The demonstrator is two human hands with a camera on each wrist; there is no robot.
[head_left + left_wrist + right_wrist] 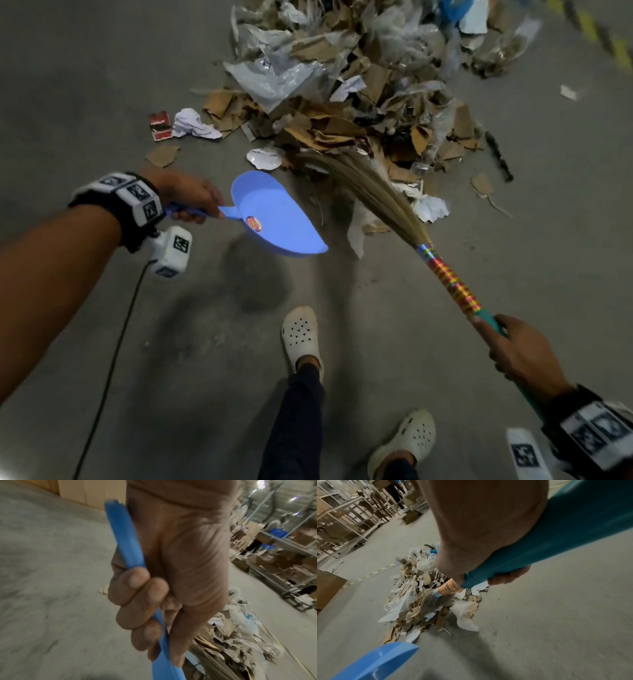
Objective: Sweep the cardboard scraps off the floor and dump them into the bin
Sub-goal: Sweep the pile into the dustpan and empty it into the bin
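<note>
Blue dustpan (277,216); teal, rainbow-banded broom (448,284).

Torn brown cardboard scraps (329,130), mixed with crumpled white paper and clear plastic film, lie heaped on the grey concrete floor (85,85). A blue plastic dustpan (274,219) is held tilted above the floor just beside the heap's near edge. A grass broom (387,202) with a teal, foil-wrapped handle slants down, its bristles resting on the scraps.
</note>
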